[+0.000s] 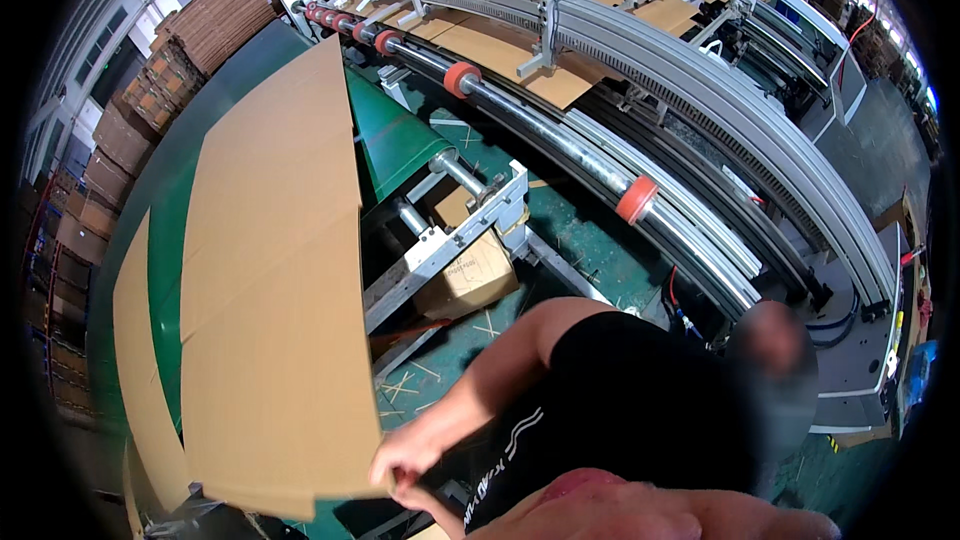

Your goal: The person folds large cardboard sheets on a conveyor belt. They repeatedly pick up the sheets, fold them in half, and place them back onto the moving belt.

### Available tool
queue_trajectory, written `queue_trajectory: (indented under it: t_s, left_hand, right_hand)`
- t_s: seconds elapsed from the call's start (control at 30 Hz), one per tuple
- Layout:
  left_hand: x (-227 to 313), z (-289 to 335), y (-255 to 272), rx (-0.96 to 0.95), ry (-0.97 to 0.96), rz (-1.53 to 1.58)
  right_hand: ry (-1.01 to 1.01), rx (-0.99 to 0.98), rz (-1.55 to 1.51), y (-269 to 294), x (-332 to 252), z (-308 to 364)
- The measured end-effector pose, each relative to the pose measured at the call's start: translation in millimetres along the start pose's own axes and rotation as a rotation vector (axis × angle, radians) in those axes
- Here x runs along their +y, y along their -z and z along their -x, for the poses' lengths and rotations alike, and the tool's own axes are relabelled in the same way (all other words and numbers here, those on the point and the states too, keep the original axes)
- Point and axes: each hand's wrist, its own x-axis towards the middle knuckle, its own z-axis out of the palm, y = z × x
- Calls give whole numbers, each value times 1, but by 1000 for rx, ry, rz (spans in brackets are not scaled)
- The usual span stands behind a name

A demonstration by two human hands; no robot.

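No hand that I can make out as my own is in view. A blurred strip of bare skin (pixel 640 515) crosses the lower edge very close up; whose it is, I cannot tell. At centre right a co-worker in a black T-shirt (pixel 650 390) leans left. Their closed hand (pixel 405 452) meets the near right corner of a large brown cardboard sheet (pixel 275 380), and more bare fingers (pixel 428 505) show just below it. This sheet overlaps others in a long row on a green conveyor belt (pixel 167 325).
A steel roller shaft with orange rings (pixel 637 200) and a curved grey machine beam (pixel 700 105) cross the right side. Beneath a metal frame stands a cardboard box (pixel 470 278). Cardboard scraps litter the green floor (pixel 410 385). Stacks of cardboard (pixel 220 20) rise at far left.
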Motion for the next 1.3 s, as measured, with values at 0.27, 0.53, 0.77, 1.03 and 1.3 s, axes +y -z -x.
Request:
queue_trajectory:
  t_s: [0.27,0.53,0.77,1.03,1.3]
  left_hand:
    - [54,-32,-35,-173,-15,416]
    - [78,-98,-76,-173,-18,547]
    - [140,-191,-63,153,-256,575]
    - [238,-177,-22,409,-583,389]
    - [244,57,43,586,-659,338]
  right_hand:
    - [177,-793,-50,-320,-114,94]
    - [1196,38,611,-158,-428,-23]
    - [455,840,2356,62,-454,-139]
    - [709,652,1919,174,-401,-242]
    - [634,727,352,117,-420,-192]
